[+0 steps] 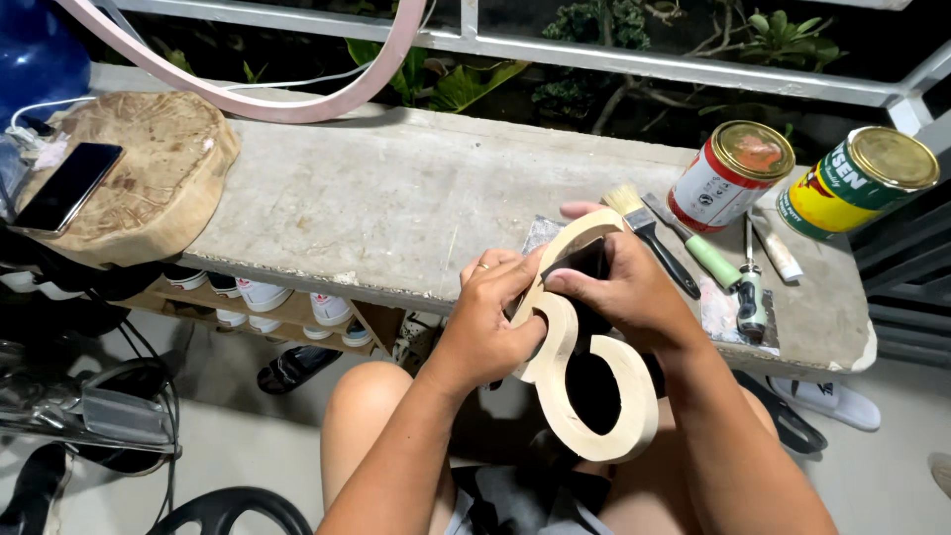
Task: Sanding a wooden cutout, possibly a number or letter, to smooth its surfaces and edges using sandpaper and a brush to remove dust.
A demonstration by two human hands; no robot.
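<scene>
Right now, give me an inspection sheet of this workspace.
Surface: rough concrete bench.
Job's things: pale wooden cutout, shaped like a figure eight, held over the lap; dark sanding piece pressed inside its upper loop.
Clutter: paintbrush, two tins, small tools, wooden slab, phone.
Grippers: left hand grips the cutout; right hand holds the sanding piece.
Cables: white cable behind the bench.
Surroundings: railing, plants, shoes beneath.

1. Tabletop [396, 188]: grey concrete slab, worn front edge.
2. Left end: round wood slab [158, 168] carrying a phone [67, 185].
3. Right end: 2 paint cans, red-white [728, 175] and green-yellow [860, 181].
4. Beside the cans: paintbrush [649, 233], green-handled tool [698, 246].
</scene>
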